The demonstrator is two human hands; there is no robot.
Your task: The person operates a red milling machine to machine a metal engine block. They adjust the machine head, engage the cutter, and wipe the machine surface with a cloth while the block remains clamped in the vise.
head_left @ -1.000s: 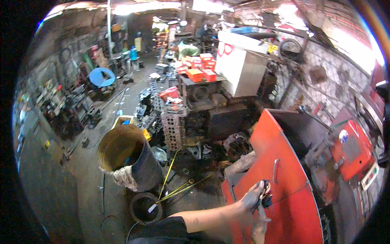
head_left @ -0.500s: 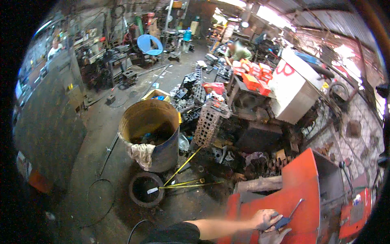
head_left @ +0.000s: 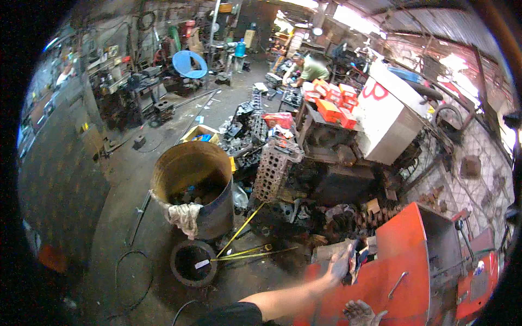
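red boxes (head_left: 333,106) on bench | white cabinet (head_left: 387,122), red mark

Oil-stained concrete floor (head_left: 109,228) with rusty drum (head_left: 193,187), tyre (head_left: 193,263), yellow rods (head_left: 244,252).

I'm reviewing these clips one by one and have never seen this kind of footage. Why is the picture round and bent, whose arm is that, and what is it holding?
The picture comes from a wide fisheye camera worn on a person's head, looking down, so straight edges bend near the rim. No robot here: the arm from the lower edge is the wearer's own. Its left hand grips a dark rag above a red metal panel. The right hand shows only partly at the bottom edge, grimy, resting on the panel; whether it holds anything is unclear. Around: a rusty drum with a cloth over its rim, a black ring on the floor, piled engine parts. Another person works far back.
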